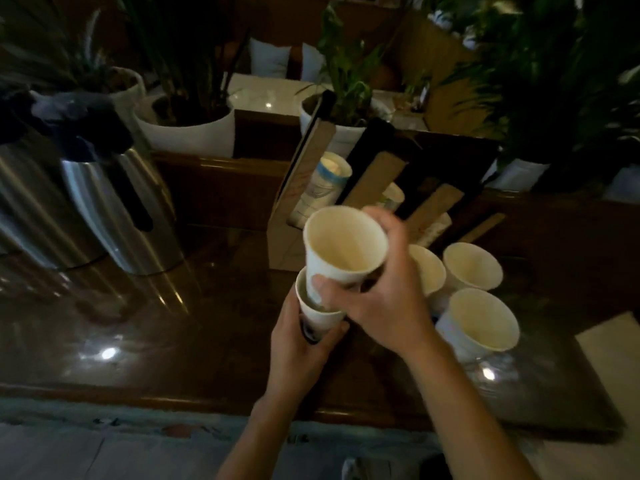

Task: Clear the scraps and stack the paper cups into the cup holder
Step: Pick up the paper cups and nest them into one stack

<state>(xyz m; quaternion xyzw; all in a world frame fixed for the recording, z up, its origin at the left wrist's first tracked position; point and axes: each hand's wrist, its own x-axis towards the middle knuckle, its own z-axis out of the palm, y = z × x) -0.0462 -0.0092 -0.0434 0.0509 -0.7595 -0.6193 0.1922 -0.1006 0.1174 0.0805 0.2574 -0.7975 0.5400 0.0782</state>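
Observation:
My right hand (377, 299) grips a white paper cup (343, 244), tilted toward me, its base dipping into a second paper cup (320, 315) held from below by my left hand (298, 348). Three more empty paper cups stand on the dark table to the right: one (427, 268) partly behind my right hand, one (472, 266) further back, one (479, 320) nearest. Behind my hands leans a cardboard cup holder (313, 157) with slanted slots; a stack of cups (327, 181) lies in its left slot, another cup (393, 197) in the neighbouring slot.
Two steel thermos jugs (114, 202) with black tops stand at the left. White pots with green plants (187, 129) line the wooden ledge behind. A pale sheet (609, 348) lies at the right edge. The glossy table's front edge (173, 400) runs below my arms.

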